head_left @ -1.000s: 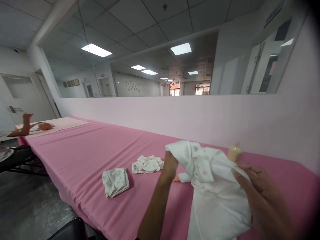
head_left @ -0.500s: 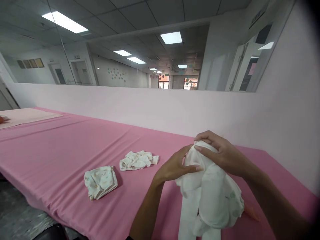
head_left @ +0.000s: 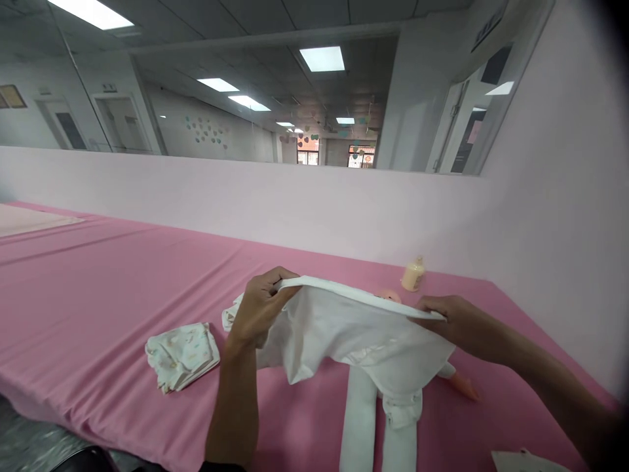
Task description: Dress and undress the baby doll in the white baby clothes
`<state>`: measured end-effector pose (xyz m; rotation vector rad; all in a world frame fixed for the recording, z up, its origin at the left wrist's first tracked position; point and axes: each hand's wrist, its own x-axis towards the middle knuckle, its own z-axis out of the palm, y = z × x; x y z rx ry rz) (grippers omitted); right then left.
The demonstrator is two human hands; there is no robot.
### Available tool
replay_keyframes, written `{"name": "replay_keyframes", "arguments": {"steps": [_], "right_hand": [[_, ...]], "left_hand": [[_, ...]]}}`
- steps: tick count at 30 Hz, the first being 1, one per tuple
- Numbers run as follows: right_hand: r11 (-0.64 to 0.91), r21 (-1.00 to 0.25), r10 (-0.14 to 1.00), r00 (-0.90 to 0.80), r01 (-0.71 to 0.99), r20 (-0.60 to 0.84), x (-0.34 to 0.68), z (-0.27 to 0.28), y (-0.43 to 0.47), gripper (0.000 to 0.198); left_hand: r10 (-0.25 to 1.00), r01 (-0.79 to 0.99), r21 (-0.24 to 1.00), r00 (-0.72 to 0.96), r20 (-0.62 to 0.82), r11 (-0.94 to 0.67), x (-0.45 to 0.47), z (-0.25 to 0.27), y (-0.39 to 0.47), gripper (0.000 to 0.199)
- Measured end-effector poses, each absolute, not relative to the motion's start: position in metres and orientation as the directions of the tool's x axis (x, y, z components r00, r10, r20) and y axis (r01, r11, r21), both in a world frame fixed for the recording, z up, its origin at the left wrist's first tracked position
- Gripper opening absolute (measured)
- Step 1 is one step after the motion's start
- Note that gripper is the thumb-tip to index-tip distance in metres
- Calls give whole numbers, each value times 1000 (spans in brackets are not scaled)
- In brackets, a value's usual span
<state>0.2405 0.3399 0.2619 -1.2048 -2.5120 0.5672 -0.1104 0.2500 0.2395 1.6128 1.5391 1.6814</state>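
Observation:
A white baby garment (head_left: 354, 328) is stretched wide between my hands, its edge pulled into a long band. My left hand (head_left: 263, 305) pinches one end of that edge, and my right hand (head_left: 439, 318) grips the other. Under the cloth lies a doll (head_left: 358, 419) with white-clad legs pointing towards me. One orange-pink doll hand (head_left: 464, 385) sticks out on the right, and a bit of its head shows above the stretched edge. The doll's trunk is hidden by the garment.
A folded printed cloth (head_left: 183, 354) lies left of my left forearm; a crumpled one (head_left: 230, 316) is partly behind that hand. A cream bottle (head_left: 413, 274) stands near the wall. The pink sheet (head_left: 122, 275) covers the table, and a white piece (head_left: 525, 461) lies at the front right.
My hands have moved apart, left hand leftward, spreading the bunched garment out flat. The doll's legs show more now, and the bottle has come into sight. The view has shifted right.

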Motion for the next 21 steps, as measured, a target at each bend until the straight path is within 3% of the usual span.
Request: {"name": "replay_keyframes", "arguments": {"steps": [5, 9, 21], "right_hand": [[458, -502, 889, -398, 734, 227, 265, 260, 322, 45], [357, -545, 934, -287, 759, 213, 277, 262, 313, 47], [191, -617, 982, -152, 764, 116, 266, 272, 301, 48]], "left_hand": [[892, 689, 656, -32, 451, -308, -136, 251, 240, 27], [905, 797, 551, -12, 424, -248, -154, 251, 239, 32], [908, 809, 554, -65, 414, -195, -162, 255, 253, 36]]}}
